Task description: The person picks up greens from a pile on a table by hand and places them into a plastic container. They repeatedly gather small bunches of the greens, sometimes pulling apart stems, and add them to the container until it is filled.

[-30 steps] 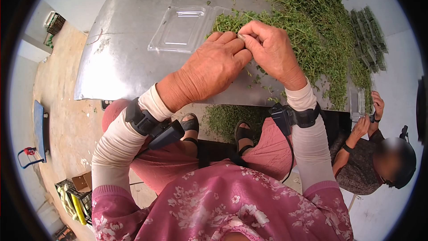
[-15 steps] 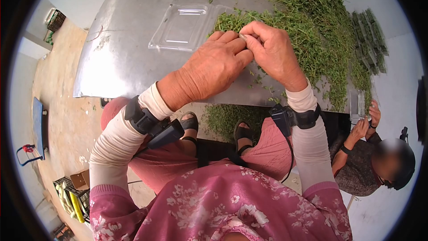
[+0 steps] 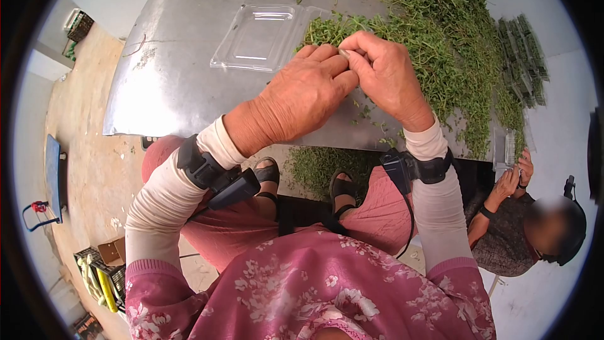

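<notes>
My left hand [image 3: 301, 96] lies back-up over the near end of the leafy green sprigs [image 3: 345, 25], its fingers bent together and the tips hidden. Touching it, my right hand [image 3: 385, 75] is closed, thumb and index finger pinched together; what they hold is too small or hidden to name. Left of the sprigs, one half of a clear plastic clamshell box [image 3: 248, 58] lies open on the metal table. Its other half seems to be under the sprigs at my fingers, mostly covered.
A big heap of greens [image 3: 440, 19] spreads over the right of the metal table [image 3: 163, 44]. Filled clear boxes [image 3: 522, 56] are stacked beyond it. At right, a co-worker [image 3: 509, 233] handles a clear box [image 3: 503, 148]. More greens [image 3: 321, 170] lie beneath the table.
Both my hands stay nearly in place, still together over the greens. The co-worker's hands have shifted slightly at their box.
</notes>
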Demonstrator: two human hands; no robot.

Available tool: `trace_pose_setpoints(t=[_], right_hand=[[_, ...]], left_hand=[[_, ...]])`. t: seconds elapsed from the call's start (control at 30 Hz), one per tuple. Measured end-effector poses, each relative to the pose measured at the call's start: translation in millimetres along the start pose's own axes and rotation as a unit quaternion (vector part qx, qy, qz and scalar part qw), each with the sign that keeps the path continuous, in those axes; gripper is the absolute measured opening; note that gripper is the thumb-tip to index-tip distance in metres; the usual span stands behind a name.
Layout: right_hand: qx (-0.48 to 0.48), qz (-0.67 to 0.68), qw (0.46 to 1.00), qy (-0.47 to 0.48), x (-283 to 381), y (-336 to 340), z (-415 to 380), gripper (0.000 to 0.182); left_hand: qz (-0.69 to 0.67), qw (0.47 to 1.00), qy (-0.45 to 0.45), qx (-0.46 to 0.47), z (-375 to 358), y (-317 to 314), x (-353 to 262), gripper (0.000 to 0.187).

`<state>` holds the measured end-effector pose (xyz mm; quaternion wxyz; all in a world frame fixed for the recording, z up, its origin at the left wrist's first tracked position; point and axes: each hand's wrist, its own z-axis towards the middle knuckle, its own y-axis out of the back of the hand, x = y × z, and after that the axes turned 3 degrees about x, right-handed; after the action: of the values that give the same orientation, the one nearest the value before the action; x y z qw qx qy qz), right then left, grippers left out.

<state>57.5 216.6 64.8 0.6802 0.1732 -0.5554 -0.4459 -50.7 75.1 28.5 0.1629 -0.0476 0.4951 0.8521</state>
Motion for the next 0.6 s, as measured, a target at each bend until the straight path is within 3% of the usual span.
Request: trace_pose_setpoints(t=[0.6], right_hand=[[0.002, 0.002, 1.0, -0.001, 3.8, -2.3, 0.3, 0.008]], left_hand=[[-0.008, 1.0, -0.001, 0.001, -2.7, 1.8, 1.0, 0.028]])
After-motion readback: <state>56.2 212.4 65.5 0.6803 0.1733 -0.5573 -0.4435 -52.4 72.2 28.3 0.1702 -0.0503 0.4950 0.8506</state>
